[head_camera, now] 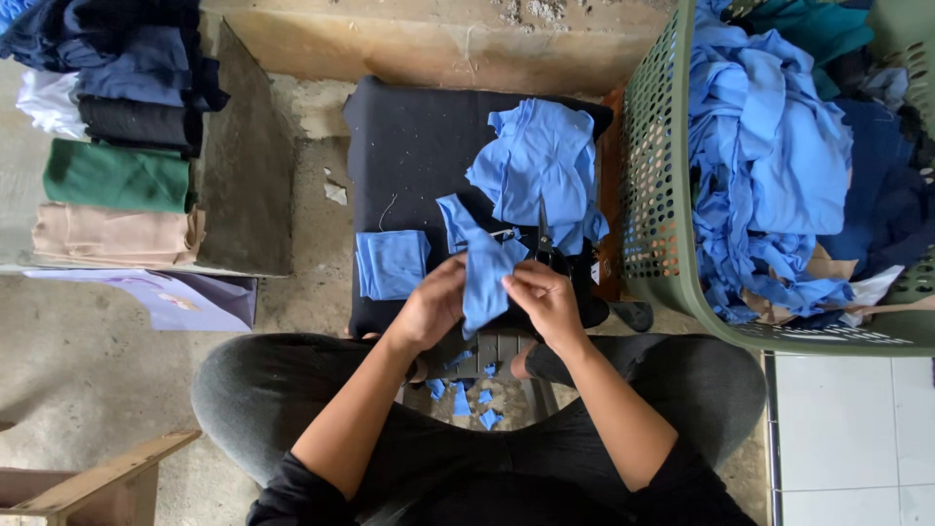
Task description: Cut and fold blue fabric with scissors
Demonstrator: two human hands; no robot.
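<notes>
Both hands, left hand (431,310) and right hand (545,300), pinch the light, limp blue fabric piece (484,265) closed at its side edges above the black-covered surface (409,146), where it looks easiest to control.

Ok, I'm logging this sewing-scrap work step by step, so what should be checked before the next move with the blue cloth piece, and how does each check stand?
1. Both hands on the blue cloth piece: ok, left hand and right hand pinch it from either side.
2. Scissors within reach: ok, they lie on the black work surface just beyond the right hand.
3. Scissor blades closed: cannot tell.
4. Finished stack tidy: ok, folded blue pieces lie flat beside the left hand.
5. Supply at hand: ok, green basket holds blue fabric.
6. Floor offcuts: not ok, scattered between the knees.
</notes>
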